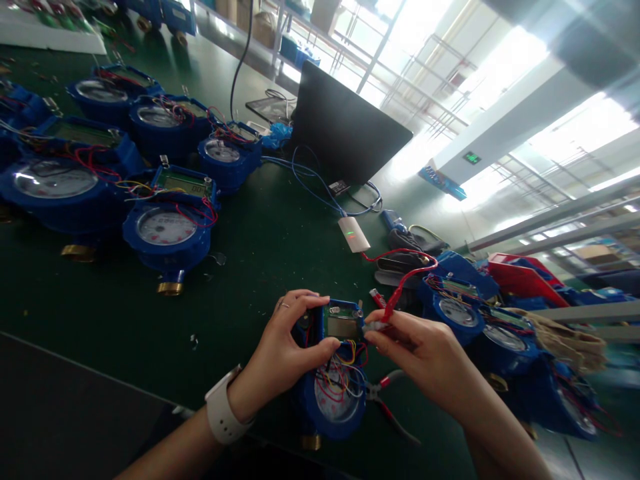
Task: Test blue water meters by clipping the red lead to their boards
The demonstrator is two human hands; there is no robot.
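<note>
The left hand (285, 347) wears a thin ring (283, 305) on one finger and a white smartwatch strap (223, 413) round its wrist, while the right hand (415, 353) and both forearms are bare.

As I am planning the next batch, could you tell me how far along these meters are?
Finished units: cannot tell; the meters at left show loose wires. In hand: left hand steadies a blue meter, right hand holds a red-leaded clip at its board. Probably remaining: the wired meters at right.

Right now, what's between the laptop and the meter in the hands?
Head view: past the laptop, a loop of blue cable and a white adapter showing a green light, then bare green mat to the meter.
</note>
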